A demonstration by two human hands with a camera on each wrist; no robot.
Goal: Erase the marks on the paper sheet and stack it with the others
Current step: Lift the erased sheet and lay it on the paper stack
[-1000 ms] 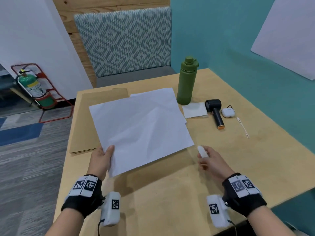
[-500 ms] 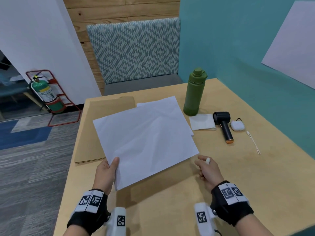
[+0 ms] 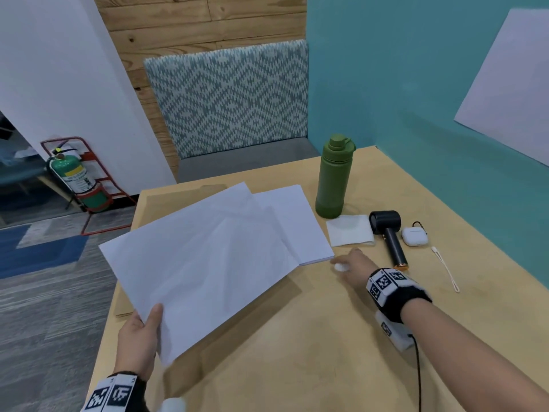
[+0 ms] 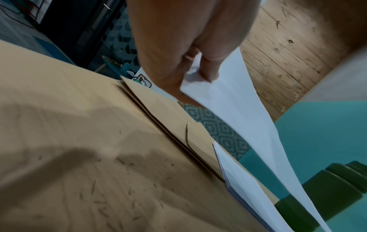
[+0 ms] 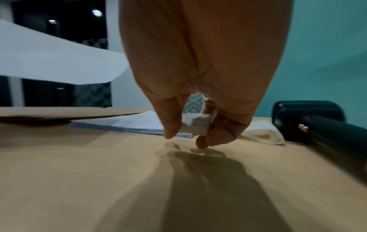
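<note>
My left hand (image 3: 139,334) grips the near corner of a white paper sheet (image 3: 202,269) and holds it lifted above the table; no marks show on it. The left wrist view shows my left hand (image 4: 190,69) pinching the sheet (image 4: 248,125) between thumb and fingers. A stack of white sheets (image 3: 297,224) lies flat beyond, partly under the raised sheet. My right hand (image 3: 350,266) hovers low over the table just right of the stack, pinching a small white eraser (image 3: 340,267). In the right wrist view my right hand (image 5: 190,133) holds the eraser (image 5: 195,125) just above the tabletop.
Brown folders (image 4: 168,113) lie under the stack at the table's left. A green bottle (image 3: 332,176), folded tissue (image 3: 350,230), black handheld fan (image 3: 389,236), white earbud case (image 3: 414,237) and a white strap (image 3: 445,269) sit to the right. A teal wall (image 3: 445,84) borders the table (image 3: 312,352).
My right hand has moved forward and right with the eraser, toward the stack's near corner. The lifted sheet has swung left, uncovering more of the stack.
</note>
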